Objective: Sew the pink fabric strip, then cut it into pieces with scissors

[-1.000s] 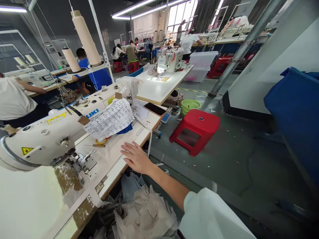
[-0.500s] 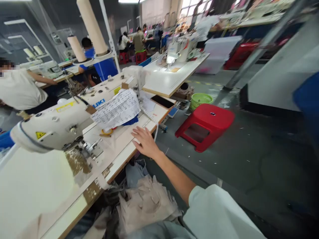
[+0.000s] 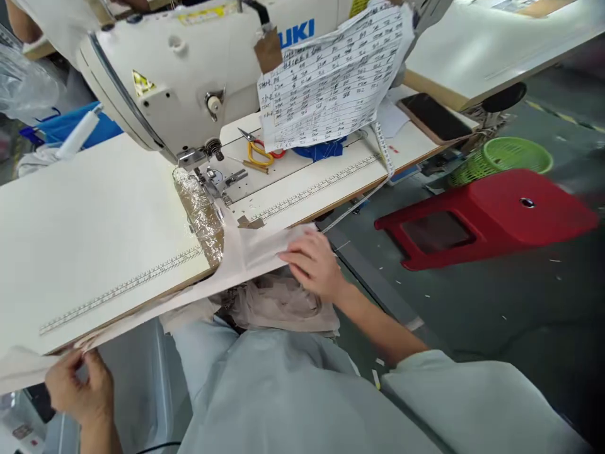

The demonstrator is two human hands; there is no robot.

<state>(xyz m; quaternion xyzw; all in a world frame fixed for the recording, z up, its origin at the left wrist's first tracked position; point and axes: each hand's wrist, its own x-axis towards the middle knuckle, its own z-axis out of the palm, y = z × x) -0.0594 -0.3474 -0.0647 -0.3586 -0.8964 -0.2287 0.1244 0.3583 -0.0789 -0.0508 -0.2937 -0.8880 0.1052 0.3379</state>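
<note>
A long strip of pale beige fabric [image 3: 227, 261] runs along the front edge of the sewing table [image 3: 94, 208] and hangs partly over it. Near its left end, my left hand [image 3: 82, 381] pinches the strip between thumb and fingers. My right hand [image 3: 314, 261] grips the strip's right end, just off the table edge. Behind the cloth stands a white sewing machine [image 3: 179, 75], its needle area above a plate partly covered by clear film. More beige cloth [image 3: 283, 302] lies bunched below the edge, by my lap.
Yellow-handled snips [image 3: 259, 152] lie behind the needle. A handwritten sheet [image 3: 331, 82] hangs against the machine. A phone [image 3: 435, 116] and a tape measure [image 3: 382, 148] are at the right. On the floor are a red stool [image 3: 510, 208] and a green basket [image 3: 517, 154].
The view has swung down and closer to the machine. My right hand has gone from lying on the tabletop to holding the fabric strip. My left hand has come into view, pinching the strip.
</note>
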